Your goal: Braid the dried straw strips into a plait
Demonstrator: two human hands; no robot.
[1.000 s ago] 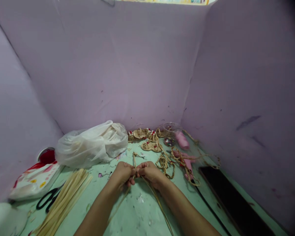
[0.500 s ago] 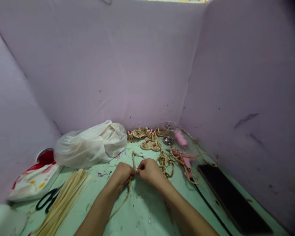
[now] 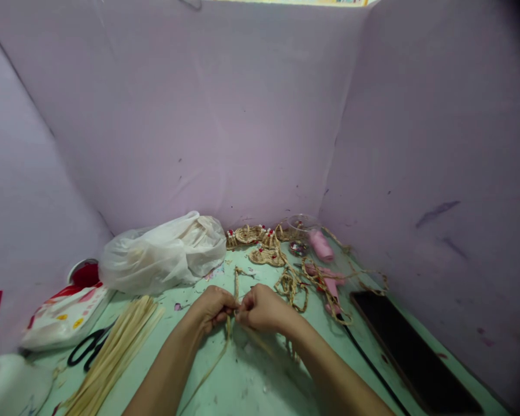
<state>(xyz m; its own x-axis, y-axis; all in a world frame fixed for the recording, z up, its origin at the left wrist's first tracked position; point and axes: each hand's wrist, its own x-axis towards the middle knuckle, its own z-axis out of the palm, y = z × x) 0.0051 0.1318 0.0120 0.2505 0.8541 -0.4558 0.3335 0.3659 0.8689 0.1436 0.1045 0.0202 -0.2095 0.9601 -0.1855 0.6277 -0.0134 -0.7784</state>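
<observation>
Close together over the middle of the green table, my left hand (image 3: 214, 306) and my right hand (image 3: 262, 309) are both closed on a thin straw braid (image 3: 236, 281). Its finished plait extends away from me, past the fingers. A loose straw strand (image 3: 208, 372) hangs from under my left hand toward the near edge. Another strand, blurred, trails below my right hand. The exact grip at the fingertips is partly hidden. Beyond the hands lie woven straw pieces with red and white beads (image 3: 266, 254). A tangle of braided cord (image 3: 289, 284) is just right of them.
At left are a white plastic bag (image 3: 164, 254), a bundle of straw strips (image 3: 112, 358), black-handled scissors (image 3: 86, 349) and a wipes packet (image 3: 65, 320). At right lie a pink glue gun (image 3: 331, 286) with its cord, a pink spool (image 3: 320, 245) and a dark flat slab (image 3: 411, 349).
My right hand has shifted slightly, its fingers lower against the left ones. A blurred strand now shows beneath it. The view has moved a little.
</observation>
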